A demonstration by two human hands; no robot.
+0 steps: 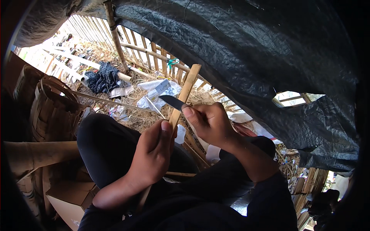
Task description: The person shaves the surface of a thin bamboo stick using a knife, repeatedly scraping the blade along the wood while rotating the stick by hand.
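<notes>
A flat bamboo strip [189,84] slants upward and away from my lap. My left hand [153,152] is closed around its lower part, thumb lying along the near side. In my right hand [210,122] is a knife with a dark blade [172,101]; its handle is hidden in my fist. The blade points left and crosses the strip a little above my left hand, my right thumb pressing near the blade's base. Beside the blade a thin pale sliver [155,107] sticks up next to my left thumb; whether it is still joined to the strip I cannot tell.
A black plastic sheet [246,50] hangs over the right side, torn at one spot. A bamboo fence [154,54] stands beyond. Woven baskets [54,107], a thick bamboo pole [46,154] and a cardboard box [69,200] are at left. Dark cloth [103,78] and litter lie on straw ahead.
</notes>
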